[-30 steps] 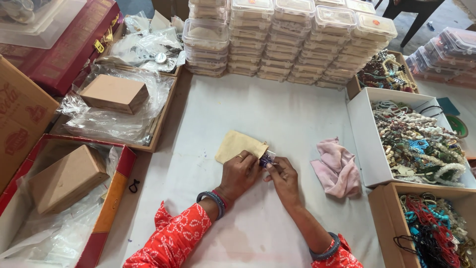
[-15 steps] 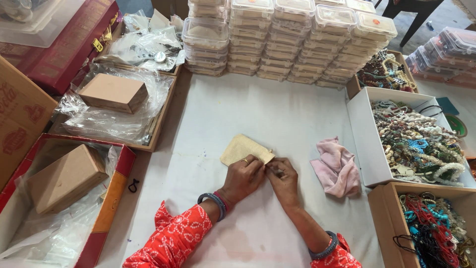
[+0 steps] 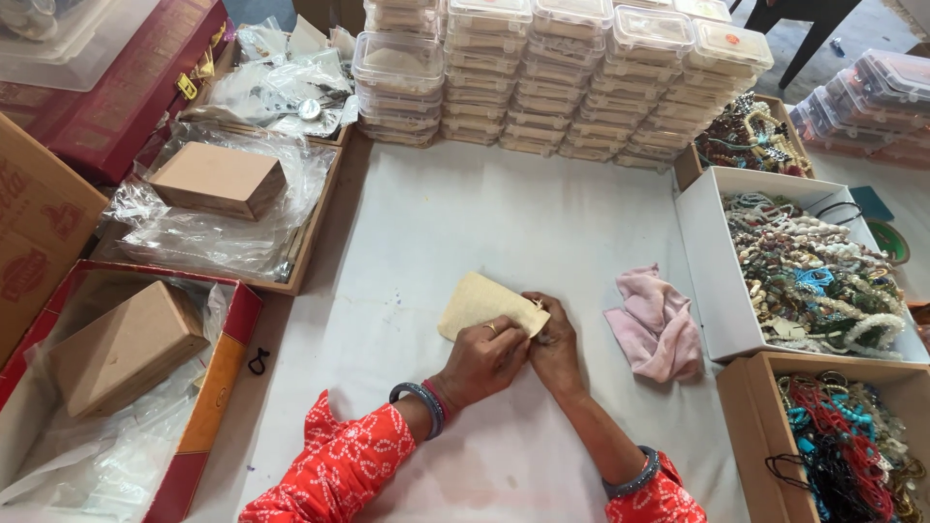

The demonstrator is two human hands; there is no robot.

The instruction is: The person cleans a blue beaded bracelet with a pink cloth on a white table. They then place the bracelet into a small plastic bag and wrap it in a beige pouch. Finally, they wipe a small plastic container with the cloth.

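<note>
Both hands: left hand point(image 3: 489, 356), right hand point(image 3: 555, 349) on pouch point(image 3: 480, 302) edge.

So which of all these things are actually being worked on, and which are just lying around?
In use:
left hand
right hand
beige pouch

Lying about:
pink cloth
stacked clear boxes
white box of beads
brown boxes

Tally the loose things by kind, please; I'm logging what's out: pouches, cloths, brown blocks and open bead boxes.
Pouch: 1
Pink cloth: 1
Brown blocks: 2
Bead boxes: 3
Total: 7
</note>
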